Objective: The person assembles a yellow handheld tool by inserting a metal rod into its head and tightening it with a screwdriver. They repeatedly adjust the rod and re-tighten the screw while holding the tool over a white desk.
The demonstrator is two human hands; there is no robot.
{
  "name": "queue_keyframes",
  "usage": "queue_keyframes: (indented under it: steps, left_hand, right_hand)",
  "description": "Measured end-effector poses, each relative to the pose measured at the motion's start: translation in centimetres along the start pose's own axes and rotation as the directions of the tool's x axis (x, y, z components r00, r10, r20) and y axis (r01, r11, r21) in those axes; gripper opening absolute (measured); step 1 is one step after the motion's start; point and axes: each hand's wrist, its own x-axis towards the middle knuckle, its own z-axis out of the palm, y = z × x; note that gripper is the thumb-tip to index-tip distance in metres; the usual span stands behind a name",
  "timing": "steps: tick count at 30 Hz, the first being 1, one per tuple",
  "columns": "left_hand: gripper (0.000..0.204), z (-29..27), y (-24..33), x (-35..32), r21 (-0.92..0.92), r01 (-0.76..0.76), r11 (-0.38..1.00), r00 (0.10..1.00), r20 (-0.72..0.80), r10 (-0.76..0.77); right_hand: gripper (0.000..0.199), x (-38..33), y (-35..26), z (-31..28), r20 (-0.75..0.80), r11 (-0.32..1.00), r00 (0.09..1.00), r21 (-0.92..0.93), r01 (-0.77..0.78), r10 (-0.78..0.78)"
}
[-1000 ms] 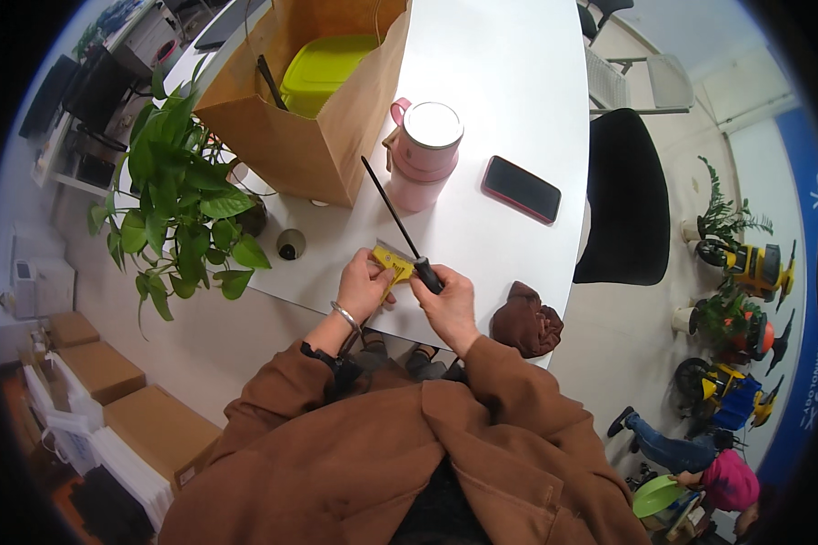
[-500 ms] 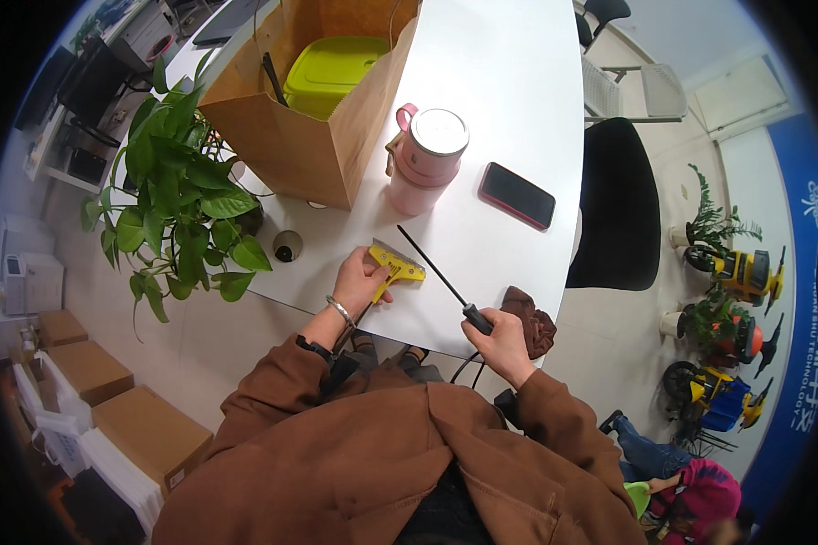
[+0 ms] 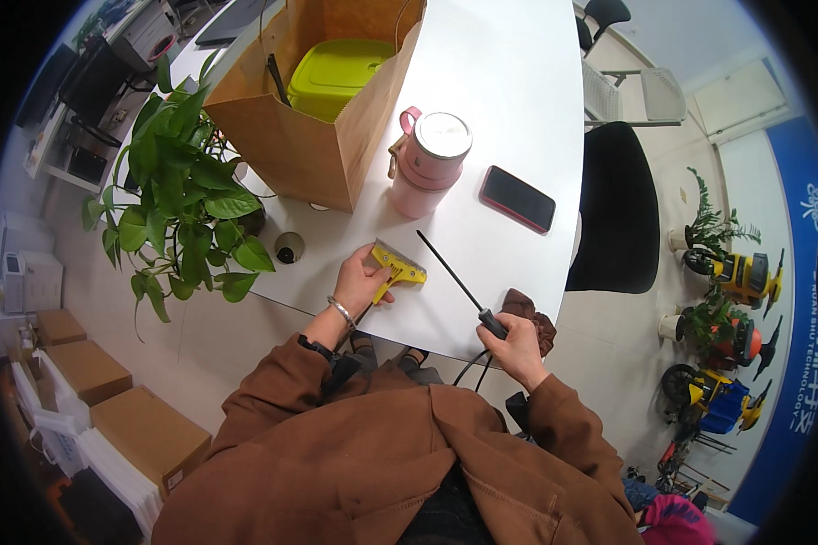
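My left hand [image 3: 362, 281] is closed round the handle of a yellow scraper [image 3: 398, 267] with a wide metal blade edge, held over the near edge of the white table [image 3: 495, 100]. In my right hand [image 3: 515, 349] is a screwdriver [image 3: 454, 278] with a black handle and a long dark shaft. Its tip points up and left, to the right of the scraper and apart from it. Just beyond my right hand lies a crumpled brown cloth item [image 3: 538, 318], partly covered by the hand.
A pink lidded mug [image 3: 427, 168] and a phone [image 3: 518, 198] stand beyond my hands. At the left are a paper bag [image 3: 309, 159] holding a green container [image 3: 336, 74], a leafy plant [image 3: 186, 195] and a small cup [image 3: 289, 247]. A black chair [image 3: 616, 209] adjoins the right edge.
My right hand has moved slightly right and down with the screwdriver, taking its tip farther from the scraper. My left hand stays nearly still. A person at lower right has shifted mostly out of view.
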Motion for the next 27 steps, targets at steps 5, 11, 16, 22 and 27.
queue_keyframes:
  steps: [5,11,16,22,27]
  left_hand:
    - [0.043,-0.3,0.0,0.0,0.015,0.039,0.999,0.999,-0.003,-0.039]
    - [0.025,-0.7,0.0,-0.4,0.000,0.033,0.999,0.999,-0.028,-0.033]
    - [0.018,-0.7,1.3,-2.9,0.193,-0.219,0.957,0.974,-0.012,0.225]
    - [0.031,-0.9,3.8,-7.2,0.859,-0.501,0.110,0.628,0.273,0.729]
    - [0.035,-0.8,2.9,-6.6,0.913,-0.395,-0.105,0.527,0.319,0.788]
  right_hand:
    - [0.027,-0.3,0.8,-0.3,0.013,0.999,1.000,0.032,-0.029,0.028]
    - [0.026,-0.9,0.8,-1.2,0.039,0.995,0.996,0.056,-0.077,0.075]
    - [0.025,-1.8,-0.5,-3.0,0.051,0.997,0.998,0.064,-0.045,0.042]
    - [0.022,-3.3,-3.2,-6.9,0.150,0.975,0.987,0.209,-0.080,0.048]
    - [0.024,-3.4,-5.8,-9.1,0.099,0.953,0.949,-0.020,0.304,-0.300]
